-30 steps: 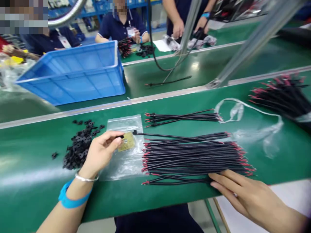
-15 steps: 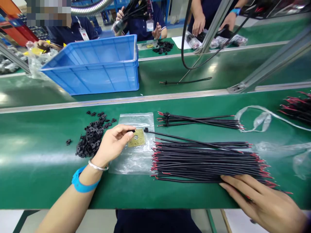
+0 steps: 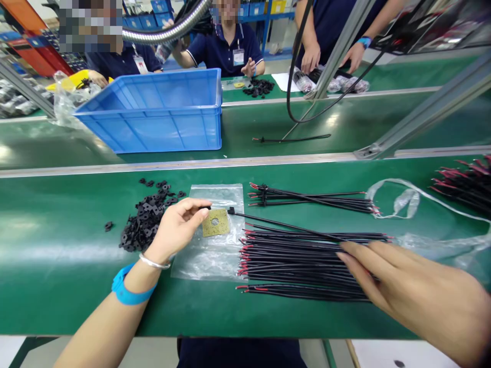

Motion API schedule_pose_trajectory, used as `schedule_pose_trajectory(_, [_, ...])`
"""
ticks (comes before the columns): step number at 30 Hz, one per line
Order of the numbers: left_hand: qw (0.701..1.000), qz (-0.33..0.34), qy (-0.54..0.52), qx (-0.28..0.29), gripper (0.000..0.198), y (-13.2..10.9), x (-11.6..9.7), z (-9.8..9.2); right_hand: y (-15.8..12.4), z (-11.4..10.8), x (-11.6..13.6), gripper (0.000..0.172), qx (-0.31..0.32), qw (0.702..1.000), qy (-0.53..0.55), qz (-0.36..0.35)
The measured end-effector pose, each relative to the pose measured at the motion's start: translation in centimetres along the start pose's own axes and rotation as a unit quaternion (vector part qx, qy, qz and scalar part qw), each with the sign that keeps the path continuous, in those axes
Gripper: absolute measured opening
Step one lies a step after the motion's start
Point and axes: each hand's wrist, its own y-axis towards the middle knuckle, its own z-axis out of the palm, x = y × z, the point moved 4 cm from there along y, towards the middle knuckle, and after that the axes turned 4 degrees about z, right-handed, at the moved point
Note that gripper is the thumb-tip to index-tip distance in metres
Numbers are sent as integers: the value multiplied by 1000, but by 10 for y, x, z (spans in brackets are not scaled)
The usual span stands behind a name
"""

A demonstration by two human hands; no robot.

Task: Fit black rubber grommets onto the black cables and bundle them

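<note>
Between thumb and forefinger of my left hand is a small black plastic piece, mostly covered by the fingers. It is just above a yellowish square pad with a central hole, on a clear plastic bag. A heap of similar black pieces lies left of that hand. My right hand, slightly blurred, reaches over a row of black cables with red wire ends. Its fingers are stretched out, tips at the upper cables. One cable carrying a black piece at its left end slants across the row's top.
Several cables with black pieces lie behind the row. A white strap and another cable bundle are to the right. Beyond the metal rail stand a blue crate and a slanted metal post. Co-workers sit opposite.
My right hand has moved up and left from the row's lower edge to its upper cables. A gap now separates the lowest cables from the rest. My left hand has barely moved.
</note>
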Motion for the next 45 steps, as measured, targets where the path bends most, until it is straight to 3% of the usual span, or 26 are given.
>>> schedule_pose_trajectory(3, [993,36,114,-24,29,4,1,-18,42,17,23,25,63,994,12,-88])
schedule_pose_trajectory(6, [954,41,290,-69,29,10,1,-48,74,48,35,20,227,971,8,-77])
schedule_pose_trajectory(8, [921,0,383,-67,31,13,5,-67,87,61,39,16,278,958,6,-75])
schedule_pose_trajectory(11, [880,-51,473,-5,35,18,17,-82,95,68,39,17,299,950,15,-89])
schedule_pose_trajectory(16, [851,-39,518,79,36,20,35,-80,94,63,28,23,318,944,10,-85])
schedule_pose_trajectory(23, [837,-29,538,94,34,19,41,-80,85,68,8,24,314,947,7,-61])
schedule_pose_trajectory(26, [854,-33,516,64,32,19,31,-79,83,71,3,18,299,954,3,-37])
schedule_pose_trajectory(30, [949,-47,311,-17,31,13,10,-60,87,57,13,28,245,959,141,-25])
schedule_pose_trajectory(32, [987,-56,152,5,30,8,6,-36,92,47,25,30,217,949,228,-35])
schedule_pose_trajectory(34, [994,-91,23,61,27,2,9,-10,98,39,39,32,188,936,293,-58])
schedule_pose_trajectory(37, [978,-144,-88,126,28,-7,19,18,105,40,61,33,148,914,363,-100])
schedule_pose_trajectory(39, [982,-121,-63,131,25,-8,20,25,105,48,73,32,121,908,384,-115])
schedule_pose_trajectory(42, [990,16,105,95,18,-9,10,27,100,62,83,28,81,922,365,-100])
schedule_pose_trajectory(45, [940,183,283,60,17,-14,-8,32,93,66,85,22,55,938,335,-76])
